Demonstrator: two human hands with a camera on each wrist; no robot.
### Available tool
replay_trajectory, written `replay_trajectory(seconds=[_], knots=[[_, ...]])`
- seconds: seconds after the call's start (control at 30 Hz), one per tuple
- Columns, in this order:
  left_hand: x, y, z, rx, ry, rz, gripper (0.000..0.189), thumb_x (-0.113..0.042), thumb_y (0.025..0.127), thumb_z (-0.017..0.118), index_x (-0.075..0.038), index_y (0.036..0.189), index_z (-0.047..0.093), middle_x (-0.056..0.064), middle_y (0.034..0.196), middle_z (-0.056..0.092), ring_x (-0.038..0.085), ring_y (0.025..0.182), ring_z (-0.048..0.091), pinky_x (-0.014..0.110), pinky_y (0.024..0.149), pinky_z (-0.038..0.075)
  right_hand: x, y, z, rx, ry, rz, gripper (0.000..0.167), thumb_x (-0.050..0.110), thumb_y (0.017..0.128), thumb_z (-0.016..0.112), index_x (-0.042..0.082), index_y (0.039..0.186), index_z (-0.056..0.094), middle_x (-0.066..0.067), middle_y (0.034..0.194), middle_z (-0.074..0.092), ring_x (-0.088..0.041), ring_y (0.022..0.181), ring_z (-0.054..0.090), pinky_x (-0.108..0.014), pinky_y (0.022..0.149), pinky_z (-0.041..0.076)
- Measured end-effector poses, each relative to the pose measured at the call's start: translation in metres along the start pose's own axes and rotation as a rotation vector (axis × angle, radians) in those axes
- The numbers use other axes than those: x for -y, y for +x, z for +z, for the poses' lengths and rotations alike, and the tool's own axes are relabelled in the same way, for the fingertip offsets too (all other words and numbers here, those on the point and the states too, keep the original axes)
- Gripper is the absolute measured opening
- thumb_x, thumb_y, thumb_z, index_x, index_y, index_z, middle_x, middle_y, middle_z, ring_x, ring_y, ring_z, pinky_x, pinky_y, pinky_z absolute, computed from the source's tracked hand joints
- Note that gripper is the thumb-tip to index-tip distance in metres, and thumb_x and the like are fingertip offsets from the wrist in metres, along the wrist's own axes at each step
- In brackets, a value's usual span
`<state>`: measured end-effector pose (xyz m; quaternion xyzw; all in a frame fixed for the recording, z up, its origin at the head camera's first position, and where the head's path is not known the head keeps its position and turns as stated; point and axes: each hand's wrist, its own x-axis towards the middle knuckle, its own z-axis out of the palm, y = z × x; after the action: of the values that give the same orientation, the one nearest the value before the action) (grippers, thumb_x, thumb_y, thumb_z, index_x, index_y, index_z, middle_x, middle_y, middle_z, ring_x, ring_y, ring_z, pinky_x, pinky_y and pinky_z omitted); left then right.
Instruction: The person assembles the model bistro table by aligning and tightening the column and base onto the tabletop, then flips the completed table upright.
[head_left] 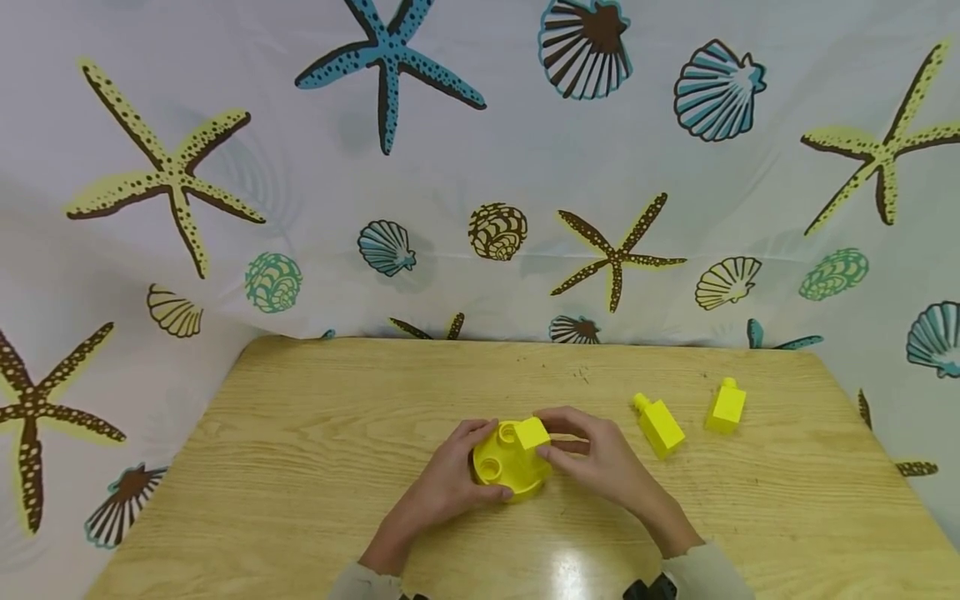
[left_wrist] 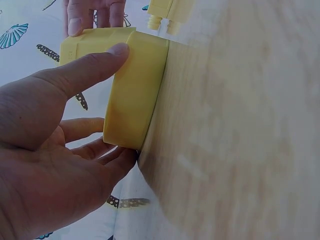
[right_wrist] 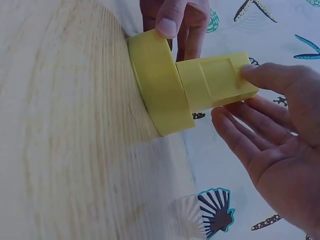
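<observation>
A round yellow base (head_left: 512, 463) with round sockets on top sits on the wooden table. My left hand (head_left: 450, 477) grips it around the rim, thumb at the near side and fingers at the far side. One yellow rectangular block (head_left: 533, 432) stands upright on the right part of the base. Its top is pinched between the thumb and fingers of my right hand (head_left: 602, 457). In the right wrist view the block (right_wrist: 217, 80) meets the face of the base (right_wrist: 160, 85), so its lower end is hidden. The left wrist view shows the thumb pressed against the base (left_wrist: 137, 90).
Two more yellow blocks lie on the table to the right, each with a round knobbed peg: one tilted block (head_left: 662, 430) near my right hand, another block (head_left: 726, 407) farther right. Behind the wooden table (head_left: 315, 417) hangs a cloth (head_left: 450, 183) printed with starfish and shells.
</observation>
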<state>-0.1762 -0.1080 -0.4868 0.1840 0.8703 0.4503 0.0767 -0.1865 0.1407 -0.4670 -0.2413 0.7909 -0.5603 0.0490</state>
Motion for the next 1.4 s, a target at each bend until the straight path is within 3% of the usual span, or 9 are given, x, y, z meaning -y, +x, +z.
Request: replay_trajectory(seconds=[0.17, 0.3, 0.5, 0.87, 1.17, 1.4], knots=[[0.0, 0.001, -0.001, -0.007, -0.001, -0.006, 0.092, -0.024, 0.079, 0.092, 0.004, 0.152, 0.043, 0.017, 0.147, 0.046, 0.035, 0.133, 0.05, 0.052, 0.113, 0.042, -0.002, -0.002, -0.001, -0.044, 0.009, 0.009, 0.04, 0.013, 0.092, 0.079, 0.007, 0.129, 0.064, -0.012, 0.122, 0.069, -0.028, 0.109, 0.07, -0.032, 0.088, 0.06], [0.001, 0.001, -0.001, -0.01, -0.006, 0.007, 0.092, -0.024, 0.079, 0.092, 0.006, 0.151, 0.044, 0.018, 0.146, 0.047, 0.036, 0.133, 0.05, 0.053, 0.113, 0.042, -0.002, -0.004, 0.0, -0.059, -0.01, 0.005, 0.049, 0.017, 0.09, 0.082, 0.01, 0.134, 0.062, -0.009, 0.116, 0.068, -0.026, 0.101, 0.07, -0.032, 0.085, 0.061], [-0.001, 0.0, -0.001, -0.008, -0.011, 0.001, 0.091, -0.022, 0.079, 0.092, 0.006, 0.151, 0.044, 0.018, 0.146, 0.047, 0.036, 0.133, 0.05, 0.053, 0.113, 0.042, -0.001, -0.011, -0.005, -0.007, -0.048, -0.005, 0.05, 0.018, 0.094, 0.078, 0.018, 0.141, 0.061, -0.007, 0.131, 0.064, -0.026, 0.103, 0.068, -0.034, 0.085, 0.061], [0.002, -0.001, 0.0, -0.008, -0.009, 0.008, 0.09, -0.024, 0.08, 0.091, 0.004, 0.152, 0.044, 0.017, 0.144, 0.048, 0.033, 0.129, 0.052, 0.052, 0.11, 0.045, 0.002, -0.02, -0.014, -0.012, 0.001, -0.004, 0.035, 0.007, 0.093, 0.076, 0.01, 0.126, 0.066, -0.008, 0.127, 0.067, -0.027, 0.116, 0.067, -0.034, 0.092, 0.059], [0.002, -0.001, 0.001, -0.01, 0.003, 0.012, 0.09, -0.024, 0.079, 0.092, 0.003, 0.151, 0.045, 0.017, 0.145, 0.048, 0.034, 0.129, 0.052, 0.052, 0.11, 0.045, 0.001, -0.022, -0.014, -0.002, -0.005, -0.041, 0.036, 0.01, 0.087, 0.084, 0.01, 0.117, 0.065, -0.008, 0.114, 0.069, -0.026, 0.106, 0.07, -0.036, 0.089, 0.061], [0.003, 0.0, 0.001, -0.013, -0.004, 0.029, 0.09, -0.024, 0.079, 0.092, 0.004, 0.152, 0.045, 0.017, 0.145, 0.048, 0.033, 0.129, 0.052, 0.051, 0.11, 0.045, 0.004, -0.021, -0.012, 0.04, -0.038, -0.045, 0.052, 0.016, 0.088, 0.084, 0.011, 0.136, 0.064, -0.002, 0.125, 0.066, -0.023, 0.111, 0.066, -0.039, 0.093, 0.059]])
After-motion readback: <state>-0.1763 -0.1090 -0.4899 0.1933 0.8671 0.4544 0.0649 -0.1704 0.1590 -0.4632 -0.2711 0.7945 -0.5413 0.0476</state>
